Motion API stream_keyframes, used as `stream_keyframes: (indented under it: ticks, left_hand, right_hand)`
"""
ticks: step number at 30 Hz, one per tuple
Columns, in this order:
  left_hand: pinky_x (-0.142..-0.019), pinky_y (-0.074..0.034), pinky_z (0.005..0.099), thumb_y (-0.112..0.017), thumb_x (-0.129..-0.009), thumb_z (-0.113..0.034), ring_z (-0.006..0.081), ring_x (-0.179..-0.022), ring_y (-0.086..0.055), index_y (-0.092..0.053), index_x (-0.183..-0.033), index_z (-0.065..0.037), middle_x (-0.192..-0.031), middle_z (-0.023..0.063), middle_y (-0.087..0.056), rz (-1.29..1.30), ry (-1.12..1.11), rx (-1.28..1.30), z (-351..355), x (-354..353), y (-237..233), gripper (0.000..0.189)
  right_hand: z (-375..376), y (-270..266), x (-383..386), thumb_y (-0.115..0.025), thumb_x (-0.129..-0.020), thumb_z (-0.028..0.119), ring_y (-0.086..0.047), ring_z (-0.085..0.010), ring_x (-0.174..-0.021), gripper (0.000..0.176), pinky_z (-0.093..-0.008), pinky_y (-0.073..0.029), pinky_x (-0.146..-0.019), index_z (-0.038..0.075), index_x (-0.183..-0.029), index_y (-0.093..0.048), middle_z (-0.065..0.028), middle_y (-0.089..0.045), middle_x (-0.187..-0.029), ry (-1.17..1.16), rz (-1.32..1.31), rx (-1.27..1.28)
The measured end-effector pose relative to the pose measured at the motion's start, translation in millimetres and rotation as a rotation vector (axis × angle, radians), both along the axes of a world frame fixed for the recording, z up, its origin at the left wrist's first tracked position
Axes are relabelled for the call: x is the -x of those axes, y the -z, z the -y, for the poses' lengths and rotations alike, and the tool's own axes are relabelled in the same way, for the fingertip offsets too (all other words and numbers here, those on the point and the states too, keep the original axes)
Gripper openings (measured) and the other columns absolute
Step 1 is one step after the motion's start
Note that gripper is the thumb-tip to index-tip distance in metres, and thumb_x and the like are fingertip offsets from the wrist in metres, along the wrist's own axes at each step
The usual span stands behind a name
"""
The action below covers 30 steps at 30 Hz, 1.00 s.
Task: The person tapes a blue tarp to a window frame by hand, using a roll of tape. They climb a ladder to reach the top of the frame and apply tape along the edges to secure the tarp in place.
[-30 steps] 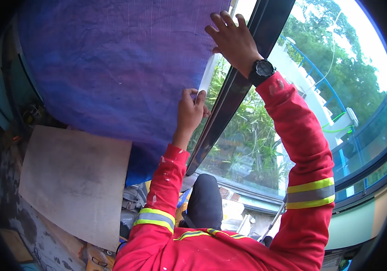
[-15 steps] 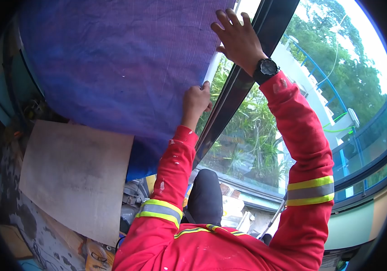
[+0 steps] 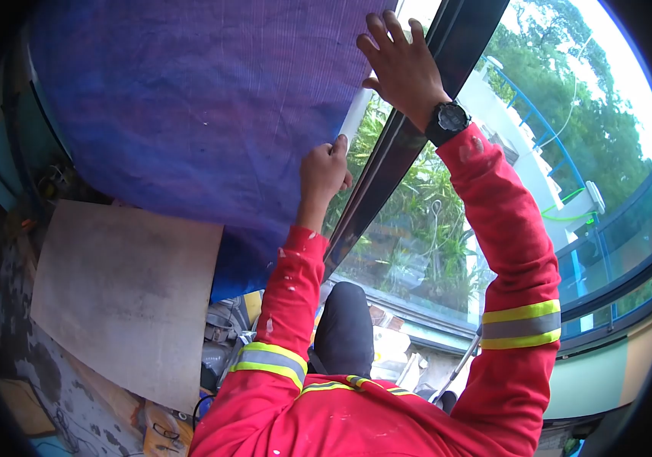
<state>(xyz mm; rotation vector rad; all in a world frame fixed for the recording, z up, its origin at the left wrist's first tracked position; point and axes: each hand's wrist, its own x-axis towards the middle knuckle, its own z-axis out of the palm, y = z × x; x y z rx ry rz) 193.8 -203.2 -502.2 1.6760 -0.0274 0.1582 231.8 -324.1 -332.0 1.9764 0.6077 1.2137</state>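
Observation:
A large blue-purple tarp [image 3: 204, 107] hangs in front of me, with a pale strip [image 3: 355, 114] along its right edge beside the window. My left hand [image 3: 323, 177] is closed at that edge, thumb up, and appears to pinch the tarp; its fingertips are partly hidden. Higher up, my right hand [image 3: 406, 72], with a black watch at the wrist, rests its spread fingers across the top of the same edge. The dark window frame [image 3: 410, 141] runs diagonally just behind and below both hands.
A flat board [image 3: 124, 297] leans at lower left, beside assorted clutter [image 3: 223, 335]. My knee [image 3: 345, 327] is below my hands. Beyond the window glass [image 3: 417, 228] are plants, a blue railing [image 3: 543, 129] and trees. A thin pole [image 3: 459, 369] stands at lower right.
My left hand has shifted slightly down and left along the tarp's edge. My right hand keeps almost the same place, fingers still spread.

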Motion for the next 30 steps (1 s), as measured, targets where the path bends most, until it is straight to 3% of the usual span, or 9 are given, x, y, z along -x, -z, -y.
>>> stream_keyframes:
  ticks: [9, 12, 15, 19, 21, 24, 27, 30]
  left_hand:
    - [-0.047, -0.053, 0.0365, -0.041, -0.098, -0.040, 0.0254, -0.048, -0.066, -0.065, -0.081, 0.010, -0.059, 0.0195, -0.066, -0.211, 0.080, -0.079, 3.6, -38.0, -8.5, 0.058]
    - [-0.049, -0.055, 0.0370, -0.039, -0.099, -0.038, 0.0260, -0.050, -0.067, -0.065, -0.083, 0.012, -0.061, 0.0214, -0.066, -0.225, 0.099, -0.140, 5.1, -39.9, -17.7, 0.058]
    - [-0.051, -0.056, 0.0368, -0.038, -0.099, -0.037, 0.0268, -0.051, -0.067, -0.065, -0.085, 0.012, -0.063, 0.0224, -0.066, -0.238, 0.098, -0.208, 5.3, -30.4, -34.8, 0.058]
    - [-0.052, -0.056, 0.0368, -0.037, -0.098, -0.035, 0.0282, -0.052, -0.068, -0.066, -0.088, 0.012, -0.065, 0.0232, -0.067, -0.289, 0.100, -0.273, 4.6, -31.1, -38.1, 0.056]
    - [-0.050, -0.052, 0.0390, -0.038, -0.099, -0.038, 0.0239, -0.052, -0.064, -0.063, -0.087, 0.008, -0.064, 0.0163, -0.064, -0.330, 0.116, -0.269, 4.5, -31.0, -41.1, 0.054]
    - [-0.046, -0.046, 0.0369, -0.041, -0.100, -0.038, 0.0202, -0.049, -0.058, -0.058, -0.081, 0.003, -0.063, 0.0099, -0.058, -0.347, 0.131, -0.151, 6.1, -47.7, -30.2, 0.048]
    - [-0.043, -0.040, 0.0331, -0.044, -0.101, -0.035, 0.0177, -0.047, -0.052, -0.053, -0.075, -0.001, -0.064, 0.0065, -0.051, -0.391, 0.127, 0.011, 6.1, -47.2, -27.3, 0.043]
    - [-0.042, -0.037, 0.0316, -0.045, -0.101, -0.035, 0.0163, -0.047, -0.050, -0.052, -0.077, -0.002, -0.065, 0.0060, -0.050, -0.371, 0.132, 0.046, 6.3, -45.1, -25.1, 0.042]
  right_hand:
    - [-3.8, 3.8, 0.5, -0.077, -0.075, 0.049, -0.038, -0.0273, -0.135, 0.067, -0.0510, -0.032, -0.106, 0.015, -0.127, -0.053, -0.0081, -0.045, -0.140, -0.020, 0.007, -0.029]
    - [-8.7, -2.1, 14.2, -0.078, -0.072, 0.042, -0.038, -0.0316, -0.135, 0.067, -0.0542, -0.031, -0.108, 0.009, -0.125, -0.056, -0.0141, -0.049, -0.137, -0.037, -0.063, -0.069]
    - [-7.4, 2.6, 10.6, -0.078, -0.073, 0.043, -0.029, -0.0351, -0.142, 0.072, -0.0549, -0.027, -0.112, 0.008, -0.130, -0.052, -0.0163, -0.041, -0.147, 0.005, -0.115, -0.076]
    - [-5.2, 4.9, 13.8, -0.077, -0.074, 0.044, -0.028, -0.0360, -0.143, 0.071, -0.0551, -0.026, -0.113, 0.008, -0.130, -0.052, -0.0156, -0.042, -0.146, -0.002, -0.095, -0.065]
    - [-3.2, 9.0, 11.3, -0.076, -0.074, 0.044, -0.026, -0.0370, -0.144, 0.073, -0.0563, -0.025, -0.114, 0.009, -0.133, -0.051, -0.0156, -0.040, -0.148, 0.007, -0.090, -0.063]
    - [1.2, 22.6, -1.8, -0.072, -0.080, 0.032, -0.043, -0.0237, -0.129, 0.043, -0.0466, -0.035, -0.103, 0.015, -0.118, -0.060, -0.0060, -0.049, -0.134, -0.108, 0.140, -0.015]
    - [3.8, 36.3, 0.6, -0.062, -0.084, 0.021, -0.048, -0.0230, -0.123, 0.032, -0.0424, -0.038, -0.102, 0.010, -0.114, -0.062, -0.0070, -0.052, -0.130, -0.105, 0.140, -0.004]
    - [7.2, 56.6, 10.9, -0.062, -0.083, 0.019, -0.049, -0.0238, -0.124, 0.033, -0.0411, -0.038, -0.104, 0.007, -0.114, -0.060, -0.0081, -0.054, -0.127, -0.133, -0.004, 0.064]
